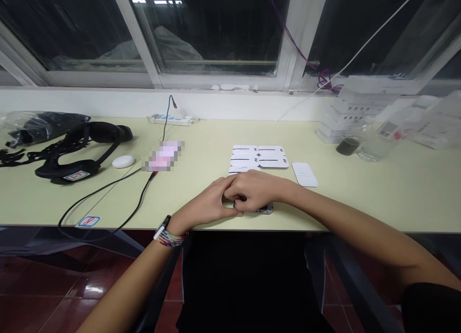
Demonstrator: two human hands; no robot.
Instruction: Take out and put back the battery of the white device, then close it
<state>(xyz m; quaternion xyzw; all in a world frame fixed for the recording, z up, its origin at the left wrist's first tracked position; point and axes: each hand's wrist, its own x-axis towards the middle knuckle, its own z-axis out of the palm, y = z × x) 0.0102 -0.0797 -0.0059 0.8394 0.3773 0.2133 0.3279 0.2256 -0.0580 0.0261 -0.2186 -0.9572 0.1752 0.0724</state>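
Both hands meet near the table's front edge over a small dark device with a pale rim (268, 209), mostly hidden beneath them. My left hand (212, 202) rests with its thumb and fingers curved around the device's left side. Fingers curled, my right hand (252, 190) lies over the device and touches my left hand; what its fingertips hold is hidden. Just beyond the hands are white cards or flat boxes with black lines (272, 157), laid side by side. To their right lies a single white rounded rectangle (304, 174).
A black headset (68, 162), a round white object (123, 161) and a blurred-out phone (163, 156) on a cable are at the left. A power strip (173, 119) sits by the wall. At the right stand white boxes (355, 110), a dark cup (347, 146) and a clear bottle (378, 141).
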